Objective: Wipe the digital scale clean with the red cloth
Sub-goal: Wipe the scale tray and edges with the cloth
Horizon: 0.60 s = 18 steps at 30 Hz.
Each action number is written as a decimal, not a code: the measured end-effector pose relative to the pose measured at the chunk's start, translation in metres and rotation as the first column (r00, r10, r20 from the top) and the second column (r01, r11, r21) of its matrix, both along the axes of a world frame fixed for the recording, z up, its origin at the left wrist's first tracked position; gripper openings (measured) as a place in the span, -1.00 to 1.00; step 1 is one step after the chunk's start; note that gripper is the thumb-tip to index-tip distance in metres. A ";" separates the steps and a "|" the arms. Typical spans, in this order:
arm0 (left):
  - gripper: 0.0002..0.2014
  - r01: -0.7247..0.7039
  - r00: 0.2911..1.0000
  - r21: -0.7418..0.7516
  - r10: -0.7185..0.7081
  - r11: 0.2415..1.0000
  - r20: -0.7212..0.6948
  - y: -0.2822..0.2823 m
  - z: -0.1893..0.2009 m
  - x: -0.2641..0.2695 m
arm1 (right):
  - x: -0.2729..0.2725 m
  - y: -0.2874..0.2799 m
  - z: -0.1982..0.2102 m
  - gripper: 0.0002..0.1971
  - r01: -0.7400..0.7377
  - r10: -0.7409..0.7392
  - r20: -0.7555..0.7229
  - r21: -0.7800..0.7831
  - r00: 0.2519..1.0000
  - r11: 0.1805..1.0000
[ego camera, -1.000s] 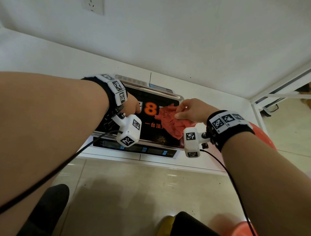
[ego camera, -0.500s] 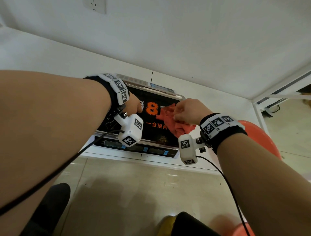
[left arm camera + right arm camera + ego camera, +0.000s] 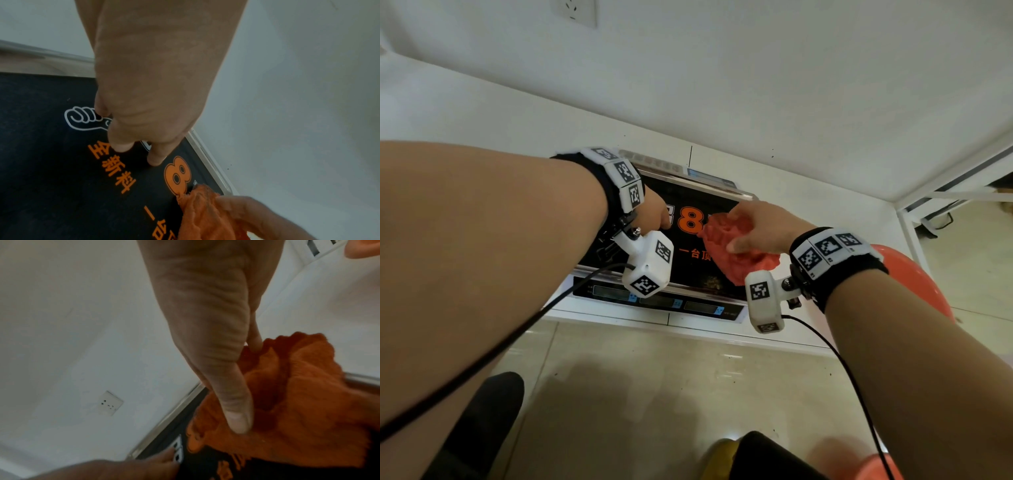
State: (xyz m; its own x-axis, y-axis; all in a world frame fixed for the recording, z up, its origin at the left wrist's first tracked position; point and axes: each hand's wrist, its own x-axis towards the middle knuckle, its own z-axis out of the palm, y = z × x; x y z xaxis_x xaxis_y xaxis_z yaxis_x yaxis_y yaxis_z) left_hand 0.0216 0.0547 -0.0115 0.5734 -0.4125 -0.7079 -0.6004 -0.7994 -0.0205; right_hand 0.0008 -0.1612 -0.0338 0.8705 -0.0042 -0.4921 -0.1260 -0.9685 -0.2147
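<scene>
Right hand (image 3: 758, 226) bunches the red cloth (image 3: 736, 253) — left hand (image 3: 148, 104) presses flat-fingered on the scale (image 3: 51, 178).

Orange print on the digital scale's black platter

The digital scale (image 3: 61, 186) carries a large orange "8" (image 3: 177, 175) on its black top, with orange characters "全新料" (image 3: 112, 167) at its 9 o'clock in the left wrist view. A white thumbs-up sign (image 3: 82, 118) sits further toward 10 o'clock. Below the "8" a line begins "一台" (image 3: 693, 254); the rest is hidden.
</scene>
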 end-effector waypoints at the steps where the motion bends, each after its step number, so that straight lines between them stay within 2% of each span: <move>1: -0.47 0.003 1.000 0.004 -0.003 1.000 -0.002 0.000 0.000 0.000 | -0.002 0.000 -0.005 -0.17 -0.007 0.006 -0.045 -0.025 0.999 1.000; 2: -0.47 0.006 1.000 0.008 -0.006 1.000 -0.005 -0.001 0.000 0.000 | -0.005 0.000 -0.011 -0.06 -0.026 0.022 -0.070 -0.065 0.997 0.998; 4: -0.47 0.013 1.000 0.008 -0.013 1.000 -0.008 -0.001 -0.001 0.001 | -0.012 0.000 -0.021 -0.02 -0.063 0.054 -0.062 -0.156 0.997 0.986; 9: -0.47 0.014 1.000 0.010 -0.014 1.000 0.012 0.000 -0.003 0.001 | -0.015 0.002 -0.024 -0.43 -0.050 0.057 0.037 -0.160 0.998 0.986; 13: -0.47 0.026 1.000 0.017 -0.026 1.000 0.009 -0.001 -0.006 0.002 | -0.016 0.007 -0.019 -0.70 -0.077 0.085 0.055 -0.130 0.995 0.988; 16: -0.47 0.016 1.000 0.006 -0.016 1.000 -0.007 -0.002 -0.007 0.003 | -0.019 0.012 -0.014 -0.78 -0.098 0.097 -0.019 -0.078 0.995 0.992; 18: -0.47 0.017 1.000 0.004 -0.017 1.000 -0.007 -0.002 -0.007 0.003 | -0.020 0.016 -0.012 -0.84 -0.080 0.077 -0.138 -0.013 0.987 0.997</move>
